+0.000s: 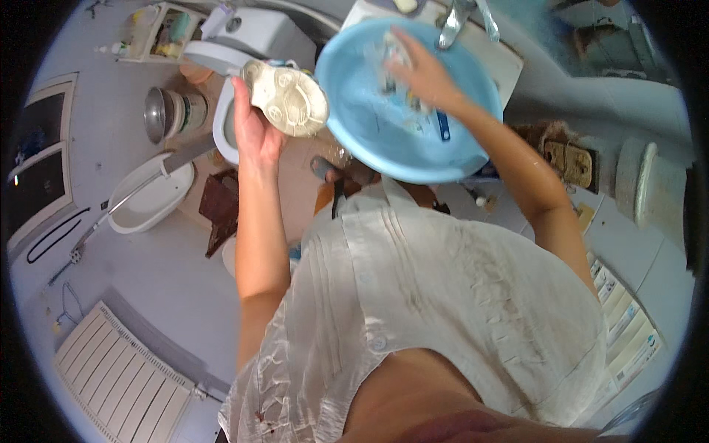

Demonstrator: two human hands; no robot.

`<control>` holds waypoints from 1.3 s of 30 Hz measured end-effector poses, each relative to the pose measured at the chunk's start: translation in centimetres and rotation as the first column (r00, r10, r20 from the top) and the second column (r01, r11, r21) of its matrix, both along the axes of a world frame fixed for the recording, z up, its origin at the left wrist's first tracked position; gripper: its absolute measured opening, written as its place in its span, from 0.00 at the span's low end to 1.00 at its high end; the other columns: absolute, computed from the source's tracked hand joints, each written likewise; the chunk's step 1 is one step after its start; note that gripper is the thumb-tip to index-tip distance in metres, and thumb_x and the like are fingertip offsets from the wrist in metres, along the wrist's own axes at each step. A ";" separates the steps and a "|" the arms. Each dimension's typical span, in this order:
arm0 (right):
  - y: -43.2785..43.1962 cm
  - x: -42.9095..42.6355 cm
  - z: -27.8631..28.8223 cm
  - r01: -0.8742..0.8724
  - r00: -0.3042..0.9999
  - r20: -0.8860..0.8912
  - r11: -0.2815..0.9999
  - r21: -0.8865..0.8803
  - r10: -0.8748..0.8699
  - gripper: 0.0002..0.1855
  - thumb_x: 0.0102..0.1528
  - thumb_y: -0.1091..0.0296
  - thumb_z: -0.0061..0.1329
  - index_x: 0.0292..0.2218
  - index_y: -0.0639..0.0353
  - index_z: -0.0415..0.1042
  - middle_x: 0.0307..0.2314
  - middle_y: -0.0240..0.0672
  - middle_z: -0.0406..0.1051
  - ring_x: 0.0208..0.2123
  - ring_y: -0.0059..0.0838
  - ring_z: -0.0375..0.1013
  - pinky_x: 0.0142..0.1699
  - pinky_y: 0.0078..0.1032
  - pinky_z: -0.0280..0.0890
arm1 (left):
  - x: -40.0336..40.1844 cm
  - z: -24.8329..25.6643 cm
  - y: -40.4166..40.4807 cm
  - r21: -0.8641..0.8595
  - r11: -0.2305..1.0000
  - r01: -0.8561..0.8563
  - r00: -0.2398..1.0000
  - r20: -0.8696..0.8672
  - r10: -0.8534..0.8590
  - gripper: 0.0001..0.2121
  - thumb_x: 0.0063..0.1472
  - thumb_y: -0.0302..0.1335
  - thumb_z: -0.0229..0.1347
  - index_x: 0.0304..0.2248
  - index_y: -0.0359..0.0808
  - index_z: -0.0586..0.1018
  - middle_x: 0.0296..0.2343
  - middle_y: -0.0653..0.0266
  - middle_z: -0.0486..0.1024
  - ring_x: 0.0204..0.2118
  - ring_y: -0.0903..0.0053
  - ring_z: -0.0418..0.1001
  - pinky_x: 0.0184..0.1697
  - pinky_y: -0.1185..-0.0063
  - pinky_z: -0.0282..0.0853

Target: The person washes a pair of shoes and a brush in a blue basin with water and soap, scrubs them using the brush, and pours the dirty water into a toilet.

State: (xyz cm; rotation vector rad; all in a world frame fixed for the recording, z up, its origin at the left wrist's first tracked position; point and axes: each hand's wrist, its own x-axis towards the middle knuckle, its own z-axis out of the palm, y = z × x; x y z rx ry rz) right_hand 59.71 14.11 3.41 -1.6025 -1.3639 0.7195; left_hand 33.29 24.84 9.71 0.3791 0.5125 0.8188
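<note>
My left hand (257, 130) holds up a cream-coloured moulded piece (296, 102), gripped along its left side. Rounded and ribbed reliefs cover its face, and its outline is lobed. Just right of it is a large light-blue plastic basin (382, 149) with water in it. My right hand (418, 72) is over the far part of this basin, blurred by motion. Something pale and translucent shows at its fingers, but whether they grip it is unclear. Below that hand, a dark blue handle (443, 126) lies in the basin beside small items too blurred to name.
A chrome faucet (457, 22) rises behind the basin. To the left stand a toilet (221, 124), a metal bowl (158, 115) and a white baby bath (152, 194) against the wall. A radiator (124, 376) is at lower left. At right is a brown tray-like object (569, 160).
</note>
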 end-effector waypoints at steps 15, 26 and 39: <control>-0.7 -2.5 5.5 -0.131 0.842 -0.538 0.982 -0.134 0.039 0.34 0.59 0.49 0.41 0.60 0.52 0.46 0.45 0.38 0.65 0.45 0.29 0.67 0.48 0.26 0.65 | -1.4 0.2 -1.2 0.017 0.999 0.028 0.994 -0.103 -0.026 0.30 0.60 0.50 0.46 0.50 0.32 0.65 0.46 0.48 0.67 0.47 0.61 0.69 0.50 0.64 0.67; 0.2 -6.8 5.4 -0.220 0.914 -0.372 0.968 -0.121 0.161 0.37 0.62 0.40 0.25 0.63 0.52 0.38 0.60 0.38 0.42 0.62 0.34 0.44 0.63 0.27 0.39 | 1.0 0.3 -3.8 0.090 0.956 0.280 0.960 -0.017 -0.280 0.27 0.60 0.47 0.49 0.51 0.36 0.65 0.45 0.55 0.70 0.46 0.67 0.71 0.47 0.69 0.70; 0.0 5.2 -12.3 0.291 0.802 0.594 0.831 -0.474 0.058 0.26 0.59 0.57 0.38 0.54 0.63 0.57 0.47 0.52 0.64 0.50 0.49 0.63 0.55 0.35 0.57 | -1.2 1.4 -4.5 -0.051 0.998 -0.023 0.998 -0.059 0.020 0.43 0.51 0.62 0.45 0.54 0.33 0.61 0.50 0.43 0.63 0.50 0.48 0.63 0.55 0.56 0.57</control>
